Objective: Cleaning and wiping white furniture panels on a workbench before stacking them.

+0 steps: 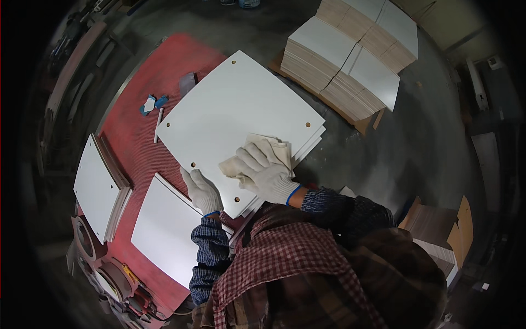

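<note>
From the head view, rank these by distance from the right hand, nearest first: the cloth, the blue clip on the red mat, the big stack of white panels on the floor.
1. Cloth, under the right hand.
2. Blue clip, far left on the red mat.
3. Panel stack, upper right on the floor; roughly as far as the clip, too close to call.

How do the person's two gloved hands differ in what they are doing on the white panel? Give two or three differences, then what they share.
The right hand presses a pale cloth onto the white panel; the left hand holds nothing. The right hand lies well on the panel's face, the left hand at its near edge. Both wear white knit gloves.
</note>
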The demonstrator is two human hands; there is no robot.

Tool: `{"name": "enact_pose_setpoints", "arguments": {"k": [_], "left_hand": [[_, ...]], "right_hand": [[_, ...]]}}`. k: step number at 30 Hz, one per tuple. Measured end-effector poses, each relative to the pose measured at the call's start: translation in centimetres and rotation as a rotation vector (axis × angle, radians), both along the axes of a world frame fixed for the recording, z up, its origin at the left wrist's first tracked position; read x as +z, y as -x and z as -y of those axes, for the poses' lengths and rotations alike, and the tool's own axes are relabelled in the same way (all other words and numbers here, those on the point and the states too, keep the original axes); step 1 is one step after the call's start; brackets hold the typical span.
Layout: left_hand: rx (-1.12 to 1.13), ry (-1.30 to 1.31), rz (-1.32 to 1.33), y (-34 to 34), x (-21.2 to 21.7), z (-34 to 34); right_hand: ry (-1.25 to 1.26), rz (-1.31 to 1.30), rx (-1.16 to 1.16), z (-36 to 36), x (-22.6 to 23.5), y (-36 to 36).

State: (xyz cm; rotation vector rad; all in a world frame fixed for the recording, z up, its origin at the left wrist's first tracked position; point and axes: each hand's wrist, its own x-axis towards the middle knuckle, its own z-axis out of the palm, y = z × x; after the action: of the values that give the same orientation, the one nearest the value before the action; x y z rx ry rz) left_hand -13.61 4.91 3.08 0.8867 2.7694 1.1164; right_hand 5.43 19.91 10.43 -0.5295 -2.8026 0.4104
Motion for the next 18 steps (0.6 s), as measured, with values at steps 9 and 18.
{"name": "enact_pose_setpoints", "arguments": {"k": [9,18], "left_hand": [[0.145,-0.453,0.716,-2.9,3.1,-2.0],[0.252,-0.357,0.539,-2.6,3.8,-1.6]], "right_hand": [[-0.238,0.087,-0.501,-13.8,-2.7,-5.1],[0.125,0.119,0.039,-7.4,0.7,-2.1]]}}
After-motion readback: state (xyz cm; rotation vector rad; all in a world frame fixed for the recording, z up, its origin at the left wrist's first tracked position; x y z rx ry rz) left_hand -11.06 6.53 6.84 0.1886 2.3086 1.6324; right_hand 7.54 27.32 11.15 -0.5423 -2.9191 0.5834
